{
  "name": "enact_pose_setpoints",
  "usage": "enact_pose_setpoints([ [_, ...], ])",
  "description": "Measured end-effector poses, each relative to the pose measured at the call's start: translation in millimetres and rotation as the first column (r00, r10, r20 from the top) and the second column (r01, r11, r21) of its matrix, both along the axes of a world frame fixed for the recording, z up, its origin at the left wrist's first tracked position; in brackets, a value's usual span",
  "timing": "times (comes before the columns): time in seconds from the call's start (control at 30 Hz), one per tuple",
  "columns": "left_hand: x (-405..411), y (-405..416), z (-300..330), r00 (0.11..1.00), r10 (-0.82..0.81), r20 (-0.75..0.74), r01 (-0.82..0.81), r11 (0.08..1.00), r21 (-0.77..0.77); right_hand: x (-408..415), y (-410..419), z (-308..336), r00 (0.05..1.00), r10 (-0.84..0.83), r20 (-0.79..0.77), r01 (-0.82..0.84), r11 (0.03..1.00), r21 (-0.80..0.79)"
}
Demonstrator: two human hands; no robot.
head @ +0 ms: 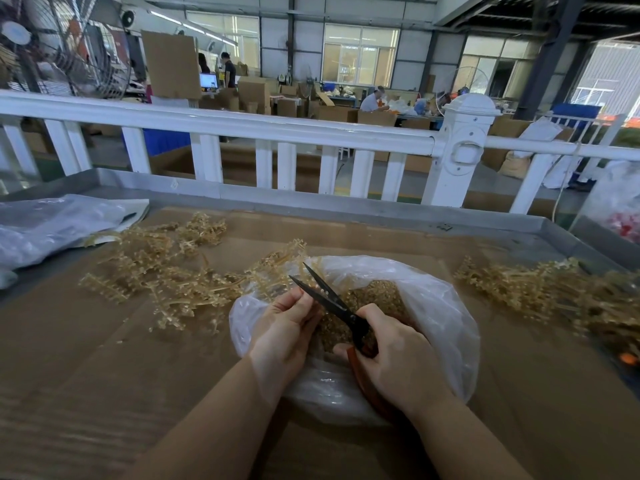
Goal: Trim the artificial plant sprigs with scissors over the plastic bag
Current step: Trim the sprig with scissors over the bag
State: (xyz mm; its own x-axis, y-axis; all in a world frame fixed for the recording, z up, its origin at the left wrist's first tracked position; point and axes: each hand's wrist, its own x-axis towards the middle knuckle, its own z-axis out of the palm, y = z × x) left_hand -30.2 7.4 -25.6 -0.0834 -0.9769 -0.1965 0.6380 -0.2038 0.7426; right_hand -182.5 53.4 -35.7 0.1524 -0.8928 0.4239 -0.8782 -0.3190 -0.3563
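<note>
Right hand (394, 358) gripped scissors (332, 308) by red-orange handles, fingers curled round them; blades parted, tips pointing far-left. Left hand (287, 327) pinched small sprig piece against near blade; piece mostly hidden by fingers. Both hands over open plastic bag (446, 313), centre of cardboard-covered table (104, 358), bag part-filled with tan trimmings (374, 292). Untrimmed sprigs (156, 268) heaped left of bag; second heap (540, 289) far right. Clear plastic sheet (45, 223) at far-left edge. White railing (242, 129) beyond table. No legible writing or labels anywhere.
</note>
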Motion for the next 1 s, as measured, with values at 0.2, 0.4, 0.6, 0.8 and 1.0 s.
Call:
enact_pose_setpoints([
  [0.2, 1.1, -3.1, -0.7, 1.0, 0.003, -0.015, -0.003, 0.999, 0.038, -0.8, -2.7, 0.3, 0.999, 0.0, -0.033, 0.0, 1.0, -0.006],
  [0.4, 0.1, -4.0, -1.5, 1.0, 0.011, -0.018, -0.01, 0.999, 0.038, -1.2, 0.4, -1.1, 0.999, -0.001, -0.032, 0.0, 0.999, -0.034],
  [0.6, -0.8, -1.3, -0.2, 0.999, 0.032, 0.032, -0.033, 0.999, 0.019, -1.3, 1.8, -1.4, 0.999, 0.017, -0.027, -0.018, 0.999, -0.027],
  [0.8, -0.8, 0.5, 1.0, 0.997, 0.047, 0.058, -0.047, 0.999, 0.009, -1.6, 2.0, -1.5, 0.999, 0.031, -0.015, -0.032, 0.999, -0.019],
  [1.0, -3.8, 3.0, 1.4, 0.991, 0.096, 0.092, -0.095, 0.995, -0.012, -1.8, 2.6, -1.5, 1.0, 0.026, -0.01, -0.027, 1.0, -0.015],
])
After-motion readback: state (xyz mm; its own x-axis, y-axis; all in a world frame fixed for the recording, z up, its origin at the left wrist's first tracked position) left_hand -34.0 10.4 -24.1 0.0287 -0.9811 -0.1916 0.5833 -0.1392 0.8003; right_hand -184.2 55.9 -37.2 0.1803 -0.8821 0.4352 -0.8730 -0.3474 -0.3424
